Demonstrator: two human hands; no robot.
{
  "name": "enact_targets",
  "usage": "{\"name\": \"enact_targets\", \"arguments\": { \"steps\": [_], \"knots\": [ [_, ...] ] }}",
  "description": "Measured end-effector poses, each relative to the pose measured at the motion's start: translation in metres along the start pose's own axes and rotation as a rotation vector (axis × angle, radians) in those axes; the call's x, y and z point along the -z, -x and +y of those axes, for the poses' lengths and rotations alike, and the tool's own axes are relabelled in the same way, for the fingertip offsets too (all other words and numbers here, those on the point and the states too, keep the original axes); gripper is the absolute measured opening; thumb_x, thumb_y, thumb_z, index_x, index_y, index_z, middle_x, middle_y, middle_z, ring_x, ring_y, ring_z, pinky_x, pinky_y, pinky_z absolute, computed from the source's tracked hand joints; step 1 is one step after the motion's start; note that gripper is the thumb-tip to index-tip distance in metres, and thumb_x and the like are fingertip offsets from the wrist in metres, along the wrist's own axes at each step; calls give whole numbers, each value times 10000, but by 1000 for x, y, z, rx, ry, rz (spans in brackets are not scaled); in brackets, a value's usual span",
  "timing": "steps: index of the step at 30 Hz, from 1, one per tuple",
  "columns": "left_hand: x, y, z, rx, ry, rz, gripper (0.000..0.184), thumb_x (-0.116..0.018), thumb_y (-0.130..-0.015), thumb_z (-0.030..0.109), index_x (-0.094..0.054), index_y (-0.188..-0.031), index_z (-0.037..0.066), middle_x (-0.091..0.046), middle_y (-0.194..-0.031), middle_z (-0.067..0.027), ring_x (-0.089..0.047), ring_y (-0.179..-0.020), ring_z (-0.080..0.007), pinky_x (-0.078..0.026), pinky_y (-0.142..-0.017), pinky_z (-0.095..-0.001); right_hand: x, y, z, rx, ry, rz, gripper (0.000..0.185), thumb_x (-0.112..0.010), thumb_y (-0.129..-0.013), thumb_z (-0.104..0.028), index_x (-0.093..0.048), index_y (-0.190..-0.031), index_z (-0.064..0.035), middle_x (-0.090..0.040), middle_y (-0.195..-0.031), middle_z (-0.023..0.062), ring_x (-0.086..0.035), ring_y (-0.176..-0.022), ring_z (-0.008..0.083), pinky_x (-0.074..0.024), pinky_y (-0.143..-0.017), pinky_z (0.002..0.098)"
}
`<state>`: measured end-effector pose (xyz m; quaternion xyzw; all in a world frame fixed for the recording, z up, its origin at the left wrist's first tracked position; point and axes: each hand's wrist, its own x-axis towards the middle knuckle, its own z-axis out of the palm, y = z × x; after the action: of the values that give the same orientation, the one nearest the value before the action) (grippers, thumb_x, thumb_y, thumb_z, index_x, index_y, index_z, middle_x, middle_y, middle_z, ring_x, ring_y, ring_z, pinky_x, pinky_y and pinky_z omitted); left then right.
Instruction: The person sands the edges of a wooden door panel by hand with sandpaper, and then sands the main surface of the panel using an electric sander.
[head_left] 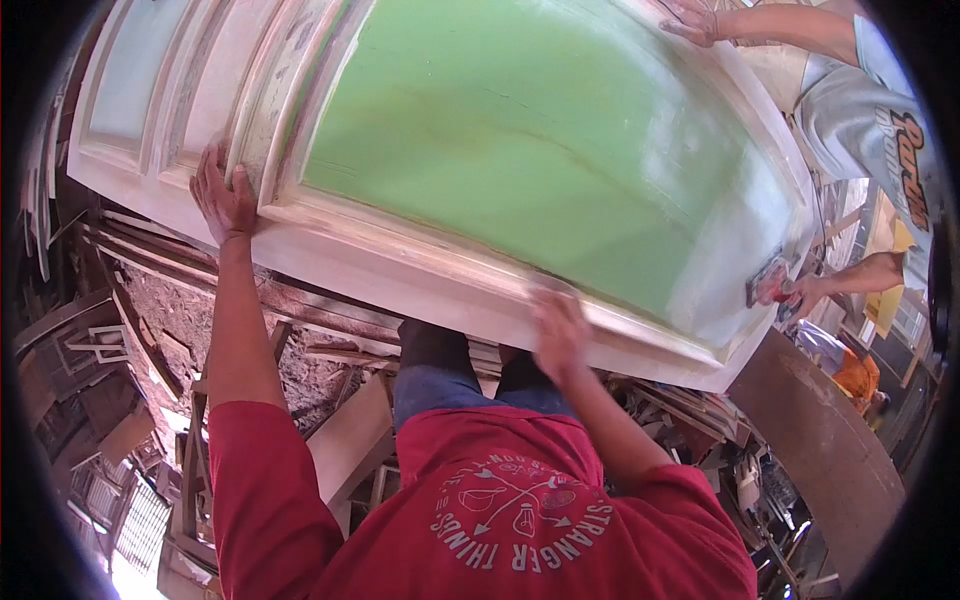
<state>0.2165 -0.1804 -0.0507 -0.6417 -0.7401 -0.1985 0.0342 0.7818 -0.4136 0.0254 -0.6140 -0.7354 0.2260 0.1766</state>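
Note:
A wooden door [400,265] with raised moulding lies before me, its large middle panel [520,130] green with whitish dusty patches. My left hand [225,195] rests on the door's near rail beside the moulding, fingers stretched out and holding nothing. On the near moulding of the green panel is my right hand [560,325], smeared by motion. Its fingers are too blurred to show whether anything is under them. At the door's right end, a co-worker's hand [803,296] grips a red sander [770,283]. That person's other hand [692,22] lies on the far edge.
Scrap wood strips [160,245] and offcuts lie on the ground under and around the door. A curved brown board [820,440] leans at the right. The co-worker in a grey shirt [870,130] stands at the right end. Someone in orange [857,376] is farther back.

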Motion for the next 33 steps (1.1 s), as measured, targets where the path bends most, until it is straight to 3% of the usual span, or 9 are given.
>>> {"name": "enact_targets", "arguments": {
  "steps": [3, 5, 9, 11, 14, 16, 21, 28, 33],
  "knots": [
    [-2, 3, -2, -4, -6, 2, 625, -602, -1027, 338, -536, -1579, 54, -552, -1611, -218, -465, -1537, -394, -231, -1321, -585, -38, -80, -86, -67, -125, -67, 184, -714, -953, -83, -766, -1124, -38, -739, -1227, 144, -654, -1170, 363, -541, -1038, 464],
    [-4, 0, -3, -19, 4, 5, 622, -601, -1027, 334, -535, -1580, 56, -553, -1614, -211, -470, -1533, -394, -232, -1320, -587, -32, -89, -83, -108, -173, -144, 188, -713, -960, -90, -780, -1130, -43, -746, -1190, 134, -665, -1139, 360, -556, -1002, 452],
    [-2, 0, 1, -14, 5, -15, 618, -608, -1023, 322, -534, -1579, 63, -551, -1621, -193, -476, -1530, -390, -234, -1319, -598, 24, 8, 26, -4, 81, -70, 205, -714, -966, -75, -807, -1149, -61, -774, -1176, 138, -697, -1108, 356, -588, -949, 475],
    [2, 3, 4, 4, -8, -23, 617, -611, -1020, 315, -534, -1579, 67, -552, -1621, -187, -476, -1531, -385, -235, -1318, -603, 62, 26, 47, -244, 16, -133, 196, -712, -977, -80, -811, -1147, -79, -789, -1202, 130, -703, -1132, 356, -585, -983, 497],
    [0, 1, 6, 5, -4, 2, 618, -613, -1015, 306, -529, -1582, 73, -554, -1618, -177, -470, -1542, -363, -233, -1320, -609, 17, 6, 24, -86, 24, -121, 216, -710, -989, -97, -812, -1180, -92, -797, -1220, 112, -706, -1162, 358, -570, -1038, 503],
    [2, 2, 9, 9, 0, -6, 616, -610, -1016, 308, -530, -1580, 75, -554, -1617, -173, -469, -1544, -358, -232, -1322, -607, -20, -55, -44, -28, -28, -157, 245, -722, -984, -113, -802, -1214, -87, -782, -1299, 113, -686, -1260, 353, -511, -1164, 492],
    [-1, 1, 5, 8, 9, 2, 614, -613, -1008, 305, -534, -1573, 77, -545, -1625, -169, -458, -1551, -348, -226, -1328, -600, -78, -148, -126, 82, -252, -129, 289, -715, -917, -26, -751, -1204, -30, -702, -1082, 158, -658, -1062, 357, -535, -953, 491],
    [3, 1, 12, 69, 36, -17, 623, -626, -996, 329, -544, -1579, 124, -533, -1630, -173, -449, -1550, -350, -220, -1344, -575, 4, -60, -29, -31, -54, -235, 286, -731, -961, -74, -788, -1241, -47, -720, -1056, 155, -667, -1014, 370, -547, -924, 494],
    [4, 0, 14, 42, 29, 13, 631, -633, -993, 331, -539, -1583, 128, -545, -1616, -171, -453, -1547, -345, -229, -1342, -568, -85, -148, -117, 201, -241, -117, 283, -734, -924, -38, -764, -1203, -2, -700, -1101, 176, -664, -1041, 386, -551, -923, 495]
  ]
}}
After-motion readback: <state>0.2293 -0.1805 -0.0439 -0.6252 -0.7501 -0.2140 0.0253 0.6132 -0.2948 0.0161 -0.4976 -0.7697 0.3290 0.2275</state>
